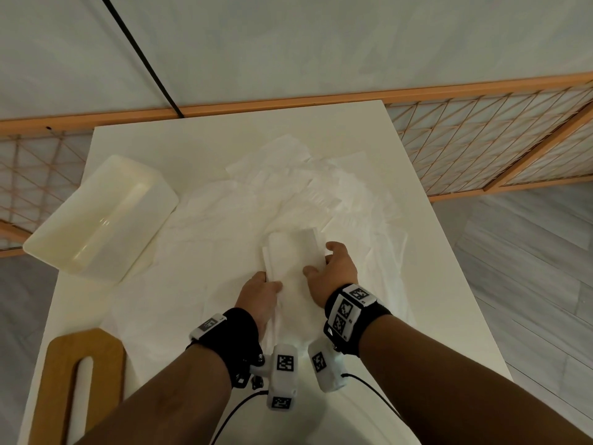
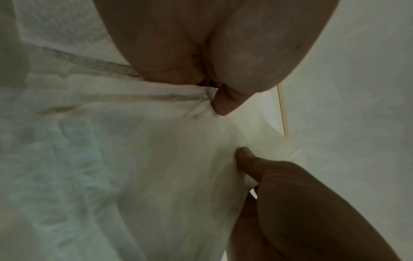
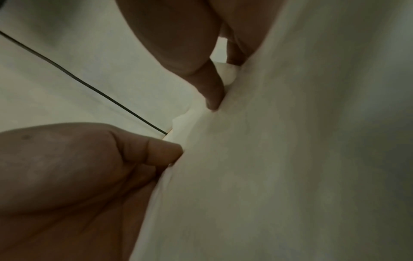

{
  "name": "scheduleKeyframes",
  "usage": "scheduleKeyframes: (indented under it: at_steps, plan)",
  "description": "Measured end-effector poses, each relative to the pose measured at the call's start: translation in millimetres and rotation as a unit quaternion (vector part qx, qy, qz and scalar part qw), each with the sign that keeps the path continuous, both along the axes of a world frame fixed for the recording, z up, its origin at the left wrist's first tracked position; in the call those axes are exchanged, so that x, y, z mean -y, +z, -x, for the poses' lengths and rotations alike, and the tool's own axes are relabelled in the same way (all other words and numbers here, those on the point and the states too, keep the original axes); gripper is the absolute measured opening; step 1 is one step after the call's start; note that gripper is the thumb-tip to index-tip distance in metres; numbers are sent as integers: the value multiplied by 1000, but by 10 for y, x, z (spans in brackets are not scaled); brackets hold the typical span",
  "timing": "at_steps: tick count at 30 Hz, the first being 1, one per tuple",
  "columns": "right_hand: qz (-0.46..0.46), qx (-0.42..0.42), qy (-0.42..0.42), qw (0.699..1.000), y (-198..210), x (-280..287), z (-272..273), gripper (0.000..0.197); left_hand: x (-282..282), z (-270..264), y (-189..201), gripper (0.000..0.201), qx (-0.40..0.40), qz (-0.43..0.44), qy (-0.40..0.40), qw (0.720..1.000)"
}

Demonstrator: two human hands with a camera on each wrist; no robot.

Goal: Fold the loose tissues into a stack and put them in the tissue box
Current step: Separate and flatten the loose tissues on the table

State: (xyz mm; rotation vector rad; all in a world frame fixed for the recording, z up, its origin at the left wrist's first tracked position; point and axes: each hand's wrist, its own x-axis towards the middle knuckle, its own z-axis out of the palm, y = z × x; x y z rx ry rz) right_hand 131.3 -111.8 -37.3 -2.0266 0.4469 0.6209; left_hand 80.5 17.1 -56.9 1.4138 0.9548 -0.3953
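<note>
Both hands grip the folded tissue stack (image 1: pixel 293 258): left hand (image 1: pixel 260 292) at its near end, right hand (image 1: pixel 333 268) on its right edge; tissue box (image 1: pixel 96 216) lies left of it

Head view looks down from above; both wrist views sit close against the tissue stack (image 1: pixel 293 261).

Count on my worktop (image 1: pixel 417 239): one folded stack of tissues (image 1: pixel 293 256) at centre; one open tissue box (image 1: pixel 96 216) at 10 o'clock; one wooden lid (image 1: pixel 83 380) with a slot at 8 o'clock. Loose tissues (image 1: pixel 305 175) spread toward 12 o'clock overlap, so I cannot number them.
</note>
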Motion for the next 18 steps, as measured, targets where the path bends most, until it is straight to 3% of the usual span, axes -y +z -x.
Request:
scheduleKeyframes:
  at_steps: [6, 12, 18]
  plan:
    - [19, 31, -6, 999, 20, 5, -49, 54, 6, 6, 26, 19, -2, 7, -3, 1000]
    - [34, 46, -6, 998, -4, -58, -82, 29, -6, 8, 53, 18, 0, 21, 6, 1000]
    - [44, 18, -26, 999, -53, -41, -107, 32, 2, 17, 53, 14, 5, -3, -12, 1000]
